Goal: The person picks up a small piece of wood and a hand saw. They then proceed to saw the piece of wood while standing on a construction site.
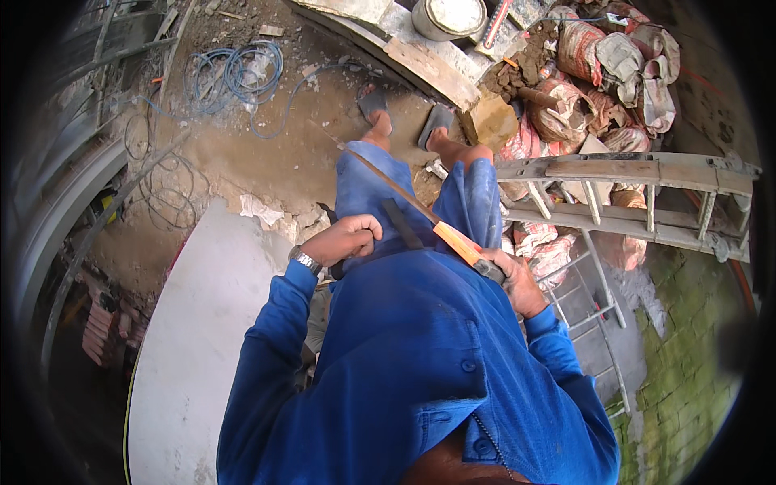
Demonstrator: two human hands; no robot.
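My right hand [517, 281] is wrapped around the dark end of an orange-and-black handle at the right of my waist. The handle belongs to a hand saw [388, 183], whose long, narrow, brownish blade points forward and left across my thighs. My left hand [347, 240], with a metal watch on its wrist, is at the left front of my waist. Its fingers are curled, and what they hold, if anything, is hidden. Close to its fingertips a dark flat strip [401, 225] lies against my blue trousers, beneath the saw.
A ladder [630, 170] lies at the right, near stacked red-and-white sacks [566, 113]. Ahead, a bucket [449, 18] stands on planks. Coiled blue hose [250, 73] lies on the dirt ahead left. A large pale board [190, 356] is beside me on the left.
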